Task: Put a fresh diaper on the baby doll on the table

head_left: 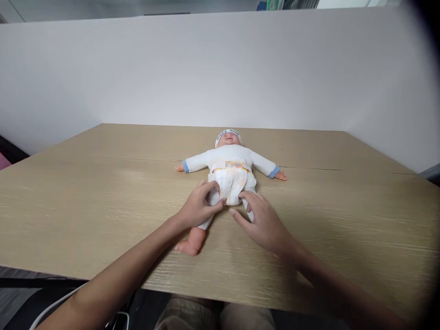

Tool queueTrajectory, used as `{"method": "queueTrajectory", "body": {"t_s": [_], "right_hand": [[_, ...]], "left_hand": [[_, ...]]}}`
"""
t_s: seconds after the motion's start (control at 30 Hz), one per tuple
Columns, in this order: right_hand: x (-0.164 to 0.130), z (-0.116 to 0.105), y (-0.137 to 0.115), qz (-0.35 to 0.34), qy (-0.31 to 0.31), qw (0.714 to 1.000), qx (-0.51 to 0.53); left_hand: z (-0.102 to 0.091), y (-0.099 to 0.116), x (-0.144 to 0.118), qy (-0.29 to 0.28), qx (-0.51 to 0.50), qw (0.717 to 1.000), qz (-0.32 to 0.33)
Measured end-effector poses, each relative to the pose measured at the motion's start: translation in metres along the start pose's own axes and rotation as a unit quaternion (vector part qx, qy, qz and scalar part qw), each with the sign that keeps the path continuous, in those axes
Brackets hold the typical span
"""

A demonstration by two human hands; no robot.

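A baby doll (pixel 229 158) lies on its back on the wooden table (pixel 103 197), head away from me, arms spread. It wears a white top with blue cuffs, a white cap and a white diaper (pixel 233 181) with a coloured waistband. My left hand (pixel 199 206) grips the doll's left-side thigh at the diaper's lower edge; the bare foot (pixel 189 245) sticks out below my wrist. My right hand (pixel 261 220) lies over the doll's other leg, fingers on the diaper's bottom edge, hiding most of that leg.
A plain white partition wall (pixel 220 68) stands behind the table. The table's near edge runs just above my knees (pixel 213 316). A white cable (pixel 55 307) hangs at the lower left below the table.
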State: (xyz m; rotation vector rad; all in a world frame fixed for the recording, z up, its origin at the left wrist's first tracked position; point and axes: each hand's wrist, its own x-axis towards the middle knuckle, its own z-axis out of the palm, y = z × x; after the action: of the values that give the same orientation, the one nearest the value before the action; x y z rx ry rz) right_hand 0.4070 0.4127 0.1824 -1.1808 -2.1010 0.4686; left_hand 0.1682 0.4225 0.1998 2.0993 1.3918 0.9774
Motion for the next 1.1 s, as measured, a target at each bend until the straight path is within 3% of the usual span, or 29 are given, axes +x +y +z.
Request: {"method": "queueTrajectory", "body": {"t_s": [0.23, 0.33, 0.47, 0.6, 0.7, 0.8, 0.93, 1.1], "right_hand": [[0.009, -0.005, 0.006, 0.049, 0.027, 0.998, 0.016], [0.008, -0.009, 0.008, 0.079, 0.040, 0.996, 0.031], [0.007, -0.016, 0.006, 0.105, 0.048, 0.992, 0.059], [0.007, -0.018, 0.001, 0.093, 0.026, 0.994, 0.043], [0.009, -0.018, -0.001, 0.087, 0.023, 0.994, 0.054], [0.011, -0.018, 0.003, 0.127, 0.026, 0.986, 0.102], [0.011, -0.016, 0.011, 0.192, 0.036, 0.968, 0.156], [0.003, -0.010, 0.017, 0.166, 0.077, 0.974, 0.136]], "left_hand": [[0.008, -0.012, 0.000, 0.031, -0.167, 0.985, -0.029], [0.012, -0.014, 0.001, 0.049, -0.236, 0.968, -0.078], [0.012, -0.012, -0.001, 0.072, -0.221, 0.964, -0.128], [0.006, -0.005, -0.004, 0.042, -0.144, 0.983, -0.107], [0.001, -0.001, -0.002, 0.007, -0.139, 0.984, -0.107], [-0.004, -0.001, 0.002, -0.019, -0.219, 0.967, -0.128], [-0.011, -0.004, 0.005, -0.056, -0.335, 0.923, -0.179], [-0.013, -0.006, 0.005, -0.069, -0.379, 0.898, -0.212]]}}
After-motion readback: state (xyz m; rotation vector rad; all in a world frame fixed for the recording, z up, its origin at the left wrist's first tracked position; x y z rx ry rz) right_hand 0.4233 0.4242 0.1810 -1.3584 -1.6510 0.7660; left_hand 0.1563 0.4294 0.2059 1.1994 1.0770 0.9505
